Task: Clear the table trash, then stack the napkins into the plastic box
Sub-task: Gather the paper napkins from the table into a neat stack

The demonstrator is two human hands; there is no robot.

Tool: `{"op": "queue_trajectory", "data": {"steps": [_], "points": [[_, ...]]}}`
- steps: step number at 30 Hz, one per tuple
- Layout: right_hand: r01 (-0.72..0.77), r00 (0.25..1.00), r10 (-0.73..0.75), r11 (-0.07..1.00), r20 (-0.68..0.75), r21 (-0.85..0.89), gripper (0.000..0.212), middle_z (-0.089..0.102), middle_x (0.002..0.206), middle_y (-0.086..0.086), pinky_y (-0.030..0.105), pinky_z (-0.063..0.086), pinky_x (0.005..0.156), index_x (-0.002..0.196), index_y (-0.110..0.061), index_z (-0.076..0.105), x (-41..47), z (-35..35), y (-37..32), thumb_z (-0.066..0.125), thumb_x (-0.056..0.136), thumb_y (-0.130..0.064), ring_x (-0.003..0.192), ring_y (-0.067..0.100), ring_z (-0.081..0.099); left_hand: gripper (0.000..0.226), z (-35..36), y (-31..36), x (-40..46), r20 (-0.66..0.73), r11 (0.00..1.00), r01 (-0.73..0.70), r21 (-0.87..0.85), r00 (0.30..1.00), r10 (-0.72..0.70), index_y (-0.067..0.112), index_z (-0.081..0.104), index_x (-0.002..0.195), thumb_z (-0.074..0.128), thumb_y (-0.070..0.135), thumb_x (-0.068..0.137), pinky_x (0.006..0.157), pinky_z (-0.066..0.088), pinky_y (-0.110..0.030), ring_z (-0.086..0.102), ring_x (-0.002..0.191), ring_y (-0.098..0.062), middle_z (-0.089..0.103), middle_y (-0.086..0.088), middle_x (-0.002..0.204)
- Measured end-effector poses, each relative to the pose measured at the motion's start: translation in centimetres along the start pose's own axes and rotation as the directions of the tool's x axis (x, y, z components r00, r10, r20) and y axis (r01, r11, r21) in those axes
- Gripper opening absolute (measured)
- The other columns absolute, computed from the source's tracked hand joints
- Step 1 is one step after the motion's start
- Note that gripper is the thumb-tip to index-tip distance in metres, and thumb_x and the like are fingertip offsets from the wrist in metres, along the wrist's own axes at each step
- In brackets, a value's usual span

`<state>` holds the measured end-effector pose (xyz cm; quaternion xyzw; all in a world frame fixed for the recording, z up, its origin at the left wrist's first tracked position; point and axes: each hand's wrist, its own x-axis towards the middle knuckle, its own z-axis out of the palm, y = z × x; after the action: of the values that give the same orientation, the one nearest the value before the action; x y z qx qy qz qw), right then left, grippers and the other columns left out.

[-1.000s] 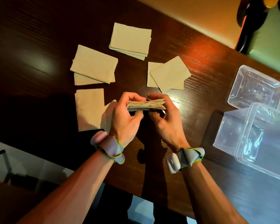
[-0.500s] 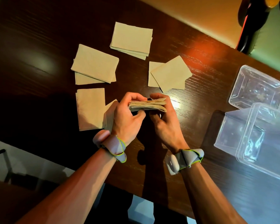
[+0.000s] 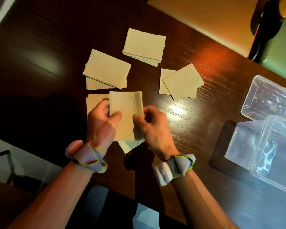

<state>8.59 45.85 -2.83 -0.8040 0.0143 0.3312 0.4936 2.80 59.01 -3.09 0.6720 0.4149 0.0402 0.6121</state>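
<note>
While both hands pinch it — left hand (image 3: 101,120) and right hand (image 3: 153,125), thumbs on top — the stack (image 3: 126,115) lies flat-side up over the worktop (image 3: 40,47), long axis pointing away. Box (image 3: 261,146) sits to the right, nearer the right hand. Half a second ago the stack was edge-on — now it's rotated flat.

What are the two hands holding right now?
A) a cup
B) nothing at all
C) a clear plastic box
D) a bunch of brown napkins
D: the left hand and the right hand each pinch a side of the bunch of brown napkins, while the clear plastic box sits apart on the table.
</note>
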Motion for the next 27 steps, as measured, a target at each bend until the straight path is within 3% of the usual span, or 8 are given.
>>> {"op": "queue_trajectory", "data": {"steps": [2,4,7,10,15,20,24,27], "points": [[-0.021,0.999,0.022,1.000,0.033,-0.001,0.009,0.074,0.075,0.005,0.037,0.060,0.059,0.083,-0.022,0.060,0.1,2.5,-0.6,0.065,0.090,-0.022,0.065,0.021,0.073,0.032,-1.8,-0.5,0.7,-0.077,0.998,0.038,0.041,0.996,-0.035,0.022,0.064,0.086,0.059,-0.009,0.087,0.061,0.052,-0.009,0.068,0.066,0.010,0.073,0.014,0.078],[-0.028,0.998,0.030,0.999,0.049,-0.039,0.007,0.075,0.073,0.003,0.029,0.059,0.059,0.085,-0.019,0.060,0.1,4.5,-1.0,0.064,0.089,-0.023,0.065,0.018,0.073,0.028,-3.3,-0.9,1.3,-0.132,0.993,0.073,0.096,0.989,-0.060,0.020,0.067,0.098,0.060,-0.005,0.087,0.062,0.051,-0.006,0.066,0.067,0.013,0.072,0.006,0.089],[-0.050,0.998,0.054,0.994,0.033,-0.099,0.006,0.072,0.072,-0.003,0.018,0.052,0.056,0.086,-0.019,0.061,0.4,6.6,-1.8,0.063,0.088,-0.024,0.066,0.013,0.070,0.032,-5.0,-1.5,2.1,-0.148,0.981,0.128,0.146,0.983,-0.106,0.018,0.068,0.113,0.063,0.005,0.084,0.074,0.056,-0.019,0.070,0.081,-0.005,0.073,-0.003,0.099],[-0.054,0.998,0.059,0.986,0.022,-0.160,0.009,0.071,0.081,0.000,0.029,0.053,0.068,0.093,-0.017,0.062,0.7,7.6,-2.3,0.063,0.089,-0.025,0.079,0.022,0.069,0.041,-5.4,-1.5,2.5,-0.164,0.961,0.171,0.215,0.977,-0.138,0.016,0.069,0.113,0.063,0.020,0.072,0.090,0.056,-0.037,0.070,0.097,-0.028,0.070,-0.011,0.110],[-0.042,0.999,0.042,0.970,-0.005,-0.241,0.020,0.073,0.096,0.009,0.043,0.056,0.081,0.105,-0.011,0.062,1.2,8.4,-2.6,0.064,0.093,-0.026,0.092,0.032,0.068,0.044,-5.3,-1.7,3.3,-0.208,0.935,0.194,0.297,0.969,-0.135,0.006,0.067,0.125,0.069,0.007,0.081,0.101,0.051,-0.043,0.064,0.107,-0.036,0.051,-0.018,0.130],[-0.066,0.997,0.053,0.959,-0.055,-0.275,0.020,0.073,0.096,0.010,0.048,0.056,0.083,0.105,-0.010,0.062,1.5,9.1,-2.5,0.064,0.093,-0.026,0.092,0.033,0.068,0.047,-5.2,-0.6,3.2,-0.170,0.943,0.268,0.198,0.957,-0.236,0.015,0.073,0.108,0.059,0.027,0.065,0.095,0.055,-0.046,0.068,0.102,-0.037,0.066,-0.017,0.116],[-0.073,0.995,0.051,0.956,-0.084,-0.284,0.020,0.073,0.094,0.008,0.046,0.057,0.081,0.104,-0.011,0.061,1.6,9.4,-2.3,0.065,0.092,-0.028,0.090,0.032,0.068,0.024,-5.2,-0.5,3.5,-0.187,0.947,0.311,0.085,0.938,-0.291,0.005,0.064,0.076,0.056,0.021,0.059,0.080,0.059,-0.051,0.070,0.080,-0.031,0.072,-0.002,0.073],[-0.072,0.994,0.045,0.955,-0.098,-0.288,0.022,0.073,0.094,0.008,0.046,0.056,0.082,0.105,-0.012,0.060,1.6,9.5,-2.3,0.066,0.092,-0.028,0.092,0.034,0.067,0.035,-5.1,-0.4,3.9,-0.187,0.939,0.343,0.018,0.924,-0.334,0.009,0.069,0.089,0.061,0.021,0.057,0.083,0.059,-0.052,0.073,0.088,-0.033,0.076,-0.011,0.087]]}}
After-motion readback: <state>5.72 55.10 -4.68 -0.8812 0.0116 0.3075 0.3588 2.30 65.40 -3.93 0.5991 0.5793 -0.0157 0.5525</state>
